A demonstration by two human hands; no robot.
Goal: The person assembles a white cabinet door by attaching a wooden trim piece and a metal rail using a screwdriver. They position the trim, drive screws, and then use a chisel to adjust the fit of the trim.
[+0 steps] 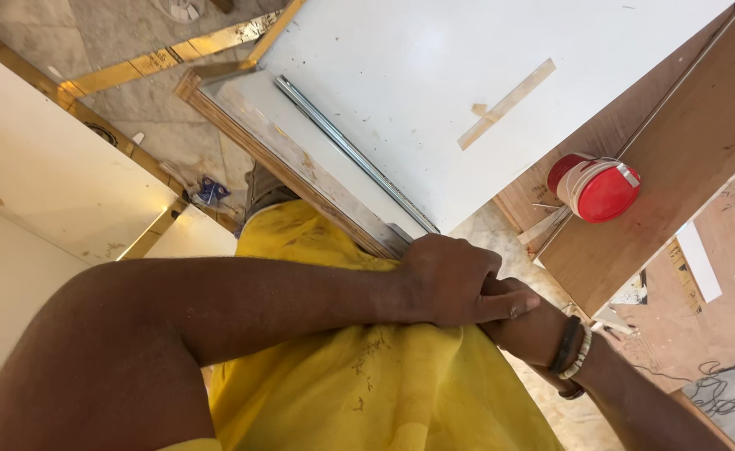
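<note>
My left hand (451, 280) lies with its fingers together over my right hand (524, 321), which is mostly hidden beneath it. Both sit at the near corner of a white laminated board (434, 83) with a raw plywood edge (284, 159). A metal slide rail (351, 150) runs along the board just inside that edge and ends near my left hand. My right wrist wears a dark band and a beaded band (574, 347). A yellow garment (367, 376) lies under both arms. I cannot see whether either hand holds anything.
A red-capped tub (597, 188) lies on its side on a brown plywood sheet (676, 167) at the right. A pale wood strip (505, 104) lies on the white board. A white panel (42, 167) and gold trim strips (159, 60) are at the left; cables (727, 388) lower right.
</note>
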